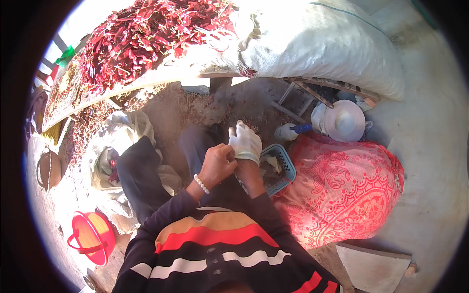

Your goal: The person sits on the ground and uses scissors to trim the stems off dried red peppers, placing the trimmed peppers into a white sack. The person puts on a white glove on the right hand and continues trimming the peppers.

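Observation:
My right hand (246, 143) wears a white knit work glove and is held out above my lap, with no object visible in it. At the glove's cuff (247, 156), my bare left hand (218, 164) has its fingers closed on the edge by the wrist. A white bead bracelet (201, 184) circles my left wrist. Beside my right forearm stands a light-blue plastic basket (289, 166) with scraps in it. To my left, a whitish woven sack (124, 126) lies open, a few dried red chillies (113, 170) showing inside.
Ahead, a raised board (91, 100) bears a heap of dried red chillies (157, 40) and a large white sack (315, 44). At right are a red patterned cloth bundle (340, 186), a white bottle (285, 132) and a round-topped container (344, 121). A red bucket (93, 238) stands at left.

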{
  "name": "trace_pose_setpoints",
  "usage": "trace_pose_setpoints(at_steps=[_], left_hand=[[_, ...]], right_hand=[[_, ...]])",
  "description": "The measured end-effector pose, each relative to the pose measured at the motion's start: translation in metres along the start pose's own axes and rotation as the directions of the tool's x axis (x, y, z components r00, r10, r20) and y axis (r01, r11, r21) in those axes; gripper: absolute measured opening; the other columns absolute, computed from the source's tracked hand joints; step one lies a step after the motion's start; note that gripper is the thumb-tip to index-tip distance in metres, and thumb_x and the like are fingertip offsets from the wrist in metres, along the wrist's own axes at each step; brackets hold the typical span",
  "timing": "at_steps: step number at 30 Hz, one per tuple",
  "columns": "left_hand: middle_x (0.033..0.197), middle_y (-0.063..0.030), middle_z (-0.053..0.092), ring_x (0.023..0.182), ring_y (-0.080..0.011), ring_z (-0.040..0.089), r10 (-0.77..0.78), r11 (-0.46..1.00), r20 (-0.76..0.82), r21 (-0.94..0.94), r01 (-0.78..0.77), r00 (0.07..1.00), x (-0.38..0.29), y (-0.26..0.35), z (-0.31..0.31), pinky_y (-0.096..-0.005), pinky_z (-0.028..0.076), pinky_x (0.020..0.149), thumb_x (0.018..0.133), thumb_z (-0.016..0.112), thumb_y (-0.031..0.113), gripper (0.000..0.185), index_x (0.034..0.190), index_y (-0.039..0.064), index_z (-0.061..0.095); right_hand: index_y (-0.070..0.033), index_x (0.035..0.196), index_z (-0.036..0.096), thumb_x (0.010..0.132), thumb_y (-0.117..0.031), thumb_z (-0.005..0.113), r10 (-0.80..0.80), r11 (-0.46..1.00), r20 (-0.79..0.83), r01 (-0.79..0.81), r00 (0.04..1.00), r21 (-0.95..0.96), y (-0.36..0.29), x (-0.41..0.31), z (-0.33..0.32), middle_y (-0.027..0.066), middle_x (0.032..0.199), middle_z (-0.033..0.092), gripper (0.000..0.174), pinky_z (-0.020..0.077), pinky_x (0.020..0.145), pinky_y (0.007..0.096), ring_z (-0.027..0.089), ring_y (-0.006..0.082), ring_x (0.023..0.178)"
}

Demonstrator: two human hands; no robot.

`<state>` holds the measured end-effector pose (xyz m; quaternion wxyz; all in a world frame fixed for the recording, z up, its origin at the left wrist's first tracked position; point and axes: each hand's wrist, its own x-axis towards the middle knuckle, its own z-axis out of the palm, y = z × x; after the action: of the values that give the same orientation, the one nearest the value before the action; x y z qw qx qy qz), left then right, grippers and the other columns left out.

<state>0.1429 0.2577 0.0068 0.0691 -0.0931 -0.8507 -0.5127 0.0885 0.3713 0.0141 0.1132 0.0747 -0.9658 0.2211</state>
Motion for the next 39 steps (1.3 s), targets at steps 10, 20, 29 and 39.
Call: trace_pose_setpoints(at_steps=[10, 20, 29, 39], left_hand=[[0.070, -0.0039, 0.049, 0.063, -0.0114, 0.046, -0.086, 0.873, 0.349, -0.426, 0.239, 0.933, -0.022, 0.021, 0.003, -0.0284, 0.041, 0.059, 0.077, 0.066, 0.000, 0.011, 0.082, 0.001, 0.057], [0.098, -0.0089, 0.061, 0.080, -0.0312, 0.066, 0.282, 0.951, -0.003, 0.135, -0.279, 0.960, -0.016, 0.027, -0.011, -0.0388, 0.056, 0.065, 0.076, 0.073, 0.006, 0.027, 0.100, 0.007, 0.060], [0.078, -0.0033, 0.055, 0.066, -0.0093, 0.051, 0.201, 0.871, 0.312, -0.491, -0.023, 0.929, -0.019, 0.002, -0.049, -0.0262, 0.042, 0.059, 0.085, 0.071, -0.001, 0.010, 0.091, 0.002, 0.065], [0.075, 0.0003, 0.063, 0.056, -0.0050, 0.057, -0.451, 0.528, 0.080, -0.779, 0.338, 0.889, 0.024, -0.041, -0.148, -0.0200, 0.042, 0.044, 0.097, 0.065, 0.012, 0.012, 0.107, 0.005, 0.064]], right_hand=[[-0.010, 0.157, 0.023, 0.100, -0.059, 0.044, -0.040, 0.125, 0.329, -0.322, 0.943, 0.938, 0.031, -0.008, 0.033, 0.0196, 0.158, 0.024, 0.078, 0.0275, 0.118, 0.0484, 0.033, 0.0376, 0.140], [-0.015, 0.145, 0.044, 0.090, -0.078, 0.037, -0.225, -0.830, 0.338, -0.362, 0.914, 0.425, -0.010, 0.017, -0.003, 0.0224, 0.150, 0.032, 0.083, 0.0109, 0.121, 0.0620, 0.023, 0.0432, 0.141], [-0.014, 0.151, 0.034, 0.095, -0.073, 0.030, -0.379, -0.728, 0.403, -0.537, 0.833, 0.427, -0.045, 0.020, 0.013, 0.0218, 0.154, 0.030, 0.082, 0.0161, 0.118, 0.0647, 0.025, 0.0422, 0.143], [-0.002, 0.130, 0.054, 0.102, -0.024, 0.058, -0.124, 0.068, 0.416, -0.410, 0.901, 0.909, -0.104, 0.122, 0.075, 0.0068, 0.103, 0.065, 0.036, 0.0549, 0.076, 0.0285, 0.065, 0.0140, 0.087]])
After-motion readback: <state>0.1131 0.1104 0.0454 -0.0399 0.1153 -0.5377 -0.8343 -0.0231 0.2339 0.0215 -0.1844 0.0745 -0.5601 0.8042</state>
